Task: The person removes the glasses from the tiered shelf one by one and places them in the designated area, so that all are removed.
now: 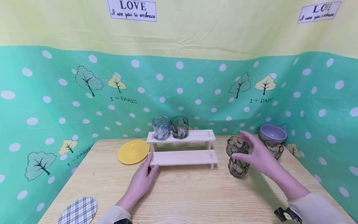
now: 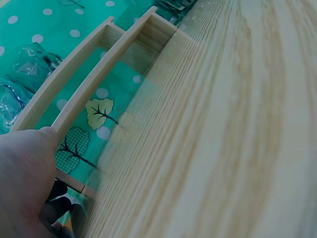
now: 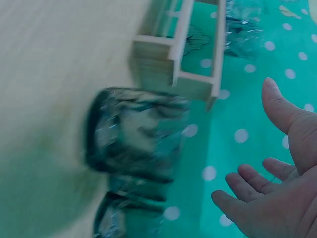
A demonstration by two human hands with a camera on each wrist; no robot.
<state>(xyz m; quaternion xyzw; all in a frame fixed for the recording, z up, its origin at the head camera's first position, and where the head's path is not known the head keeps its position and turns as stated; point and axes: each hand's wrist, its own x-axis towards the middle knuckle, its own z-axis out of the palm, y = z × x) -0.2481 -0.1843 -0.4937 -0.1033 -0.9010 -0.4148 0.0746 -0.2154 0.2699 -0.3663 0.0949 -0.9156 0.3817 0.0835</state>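
Observation:
A two-tier wooden rack [image 1: 181, 158] stands mid-table. My left hand [image 1: 142, 180] grips the left end of its lower tier, the thumb at the front edge. In the left wrist view that hand [image 2: 25, 173] has its thumb against the wood, the other fingers partly hidden. A blue glass [image 1: 161, 129] and a grey glass [image 1: 180, 127] stand on the upper tier. Above the dark glasses on the right, my right hand [image 1: 260, 155] has its thumb and fingers spread apart, holding nothing. Beneath it are a front glass [image 1: 238, 168] and a back glass [image 1: 234, 145].
A third dark glass [image 1: 275, 150] stands behind my right wrist, before a purple bowl [image 1: 272, 133]. Left of the rack lies a yellow plate [image 1: 131, 151]. A checked round mat [image 1: 79, 211] is at the front left. Patterned cloth [image 1: 190, 77] hangs around the table.

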